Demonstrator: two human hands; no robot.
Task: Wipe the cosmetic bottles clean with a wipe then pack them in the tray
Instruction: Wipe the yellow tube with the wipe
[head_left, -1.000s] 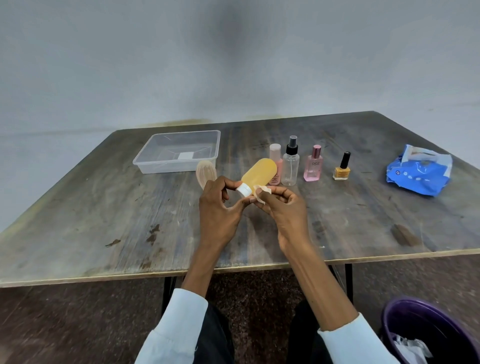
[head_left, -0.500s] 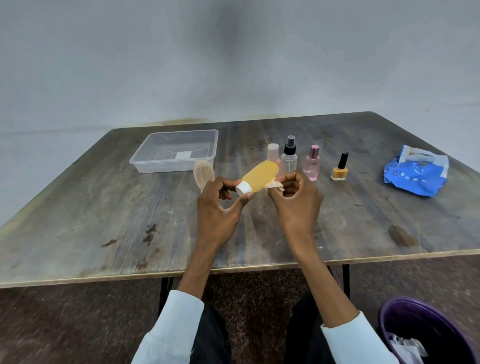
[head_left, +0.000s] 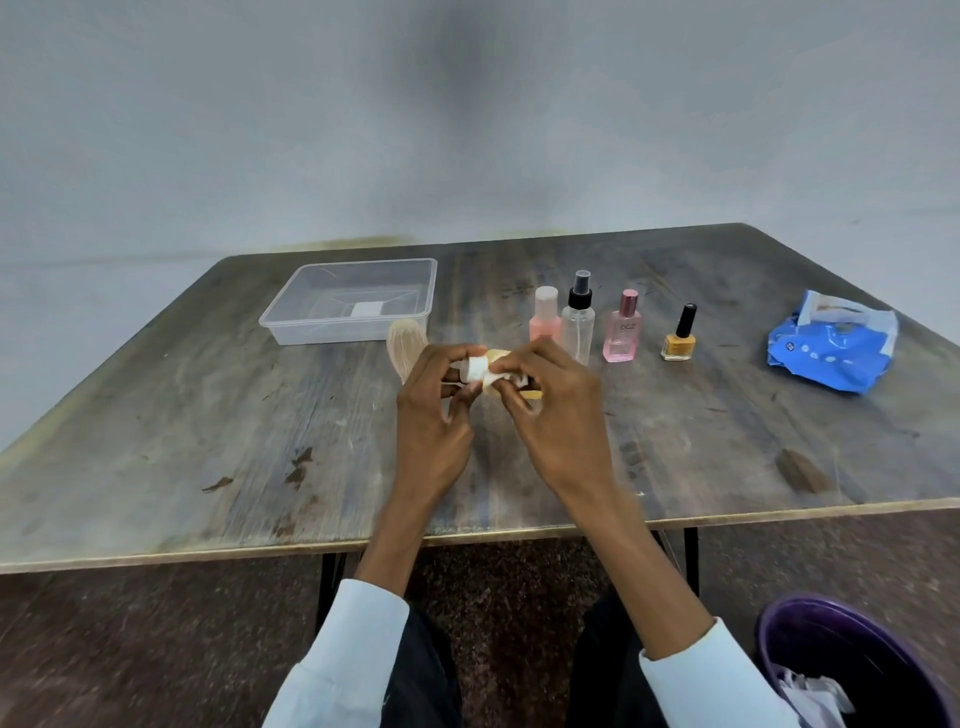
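Head view, reading left to right from my seat at the remote station. On the worn, streaked wooden bench (head_left: 208, 415) sits a clear plastic tray (head_left: 349, 304), rectangular, with a white label on its floor too small for me to read. Just right of its near corner stands a pale, ribbed oval thing (head_left: 404, 347), its lower part hidden by the left hand (head_left: 434, 415). That hand curls its fingers round the white cap end of the yellow bottle (head_left: 496, 358), held above the bench. Most of the bottle is covered by both hands, so I can only see slivers of yellow. The right hand (head_left: 561, 415) is curled too, pinching a white wipe (head_left: 488, 376) against the bottle; the wipe is crumpled and mostly hidden.

Behind the right hand stand a pink bottle (head_left: 545, 317) with a pale cap and a clear spray (head_left: 578, 325) with a black pump, both cut off below by fingers. Next comes a square pink perfume (head_left: 622, 335) whose faint lettering looks like "DCZ", then an amber polish (head_left: 679, 338) with a black cap. Well apart lies a crinkled blue pack (head_left: 834, 351), its print unreadable. A purple bin (head_left: 852, 670), cut off at the frame corner, holds crumpled white scraps.
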